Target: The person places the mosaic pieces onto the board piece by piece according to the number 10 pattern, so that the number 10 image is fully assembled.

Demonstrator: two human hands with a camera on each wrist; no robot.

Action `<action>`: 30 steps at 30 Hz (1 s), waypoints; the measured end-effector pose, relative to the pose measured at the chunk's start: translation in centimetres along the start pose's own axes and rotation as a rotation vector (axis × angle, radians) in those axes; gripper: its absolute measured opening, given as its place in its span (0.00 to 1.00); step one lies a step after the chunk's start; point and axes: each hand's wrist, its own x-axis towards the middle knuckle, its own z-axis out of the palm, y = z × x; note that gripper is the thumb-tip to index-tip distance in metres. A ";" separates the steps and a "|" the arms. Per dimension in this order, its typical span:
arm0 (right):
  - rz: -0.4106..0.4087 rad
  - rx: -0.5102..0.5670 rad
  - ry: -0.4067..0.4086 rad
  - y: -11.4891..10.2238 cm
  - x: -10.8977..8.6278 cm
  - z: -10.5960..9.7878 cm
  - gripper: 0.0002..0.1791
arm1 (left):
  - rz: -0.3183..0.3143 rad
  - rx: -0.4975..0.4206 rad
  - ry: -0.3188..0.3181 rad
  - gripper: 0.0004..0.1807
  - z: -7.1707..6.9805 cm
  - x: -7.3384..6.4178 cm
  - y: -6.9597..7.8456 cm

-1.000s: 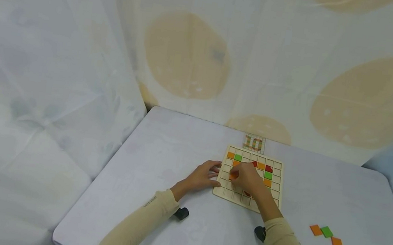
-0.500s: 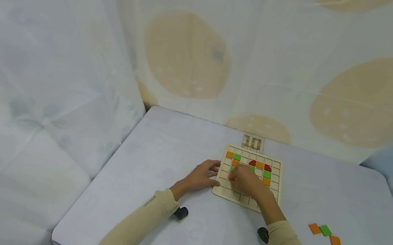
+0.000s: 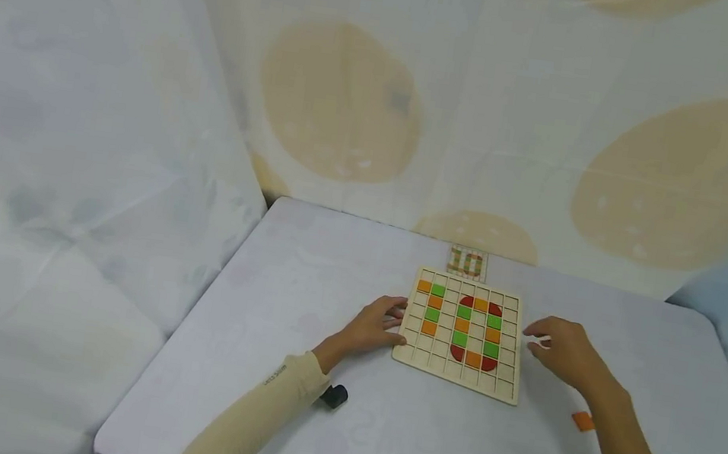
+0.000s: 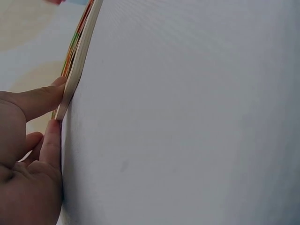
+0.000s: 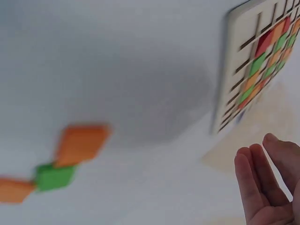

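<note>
A pale wooden grid board [image 3: 443, 360] lies on the table in the head view. Green and orange square tiles and red rounded tiles fill some of its cells. My left hand [image 3: 364, 328] rests at its left edge; thumb and fingertips touch the rim, as the left wrist view also shows at the board's side [image 4: 80, 61]. My right hand [image 3: 568, 354] hovers just right of the board and holds nothing. In the right wrist view its fingers [image 5: 248, 183] are extended, the thumb near them. Loose orange [image 5: 82, 144] and green [image 5: 54, 177] tiles lie on the table.
A small patterned card [image 3: 467, 262] lies beyond the board's far edge. The right forearm covers part of the loose tile group, leaving one orange tile [image 3: 583, 421] visible in the head view. A patterned cloth [image 3: 353, 103] hangs behind the table [image 3: 334, 246].
My right hand has left the board's left part and moved right, past the board's right edge. An orange tile shows in the cell where it was working. My left hand stays put.
</note>
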 end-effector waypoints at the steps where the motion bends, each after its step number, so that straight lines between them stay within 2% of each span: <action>1: 0.027 -0.009 0.003 0.9 -0.8 -0.4 0.13 | 0.003 -0.003 -0.001 0.45 -0.1 0.0 0.0; 8: 0.142 -0.043 0.013 6.3 -6.4 -2.0 0.16 | 0.041 0.001 0.001 0.45 -0.4 -0.1 0.3; 12: 0.233 -0.045 -0.049 8.4 -8.7 -2.1 0.19 | 0.038 0.007 -0.003 0.45 -0.4 -0.2 0.4; 18: 0.327 -0.017 -0.138 9.9 -10.7 -1.3 0.26 | 0.038 0.014 -0.006 0.45 -0.4 -0.3 0.4; 24: 0.298 0.007 -0.117 10.7 -11.5 0.1 0.24 | 0.047 0.001 -0.010 0.45 -0.4 -0.2 0.2; 30: 0.260 -0.034 -0.070 11.1 -11.8 0.8 0.18 | 0.049 -0.015 -0.009 0.45 -0.2 -0.3 0.1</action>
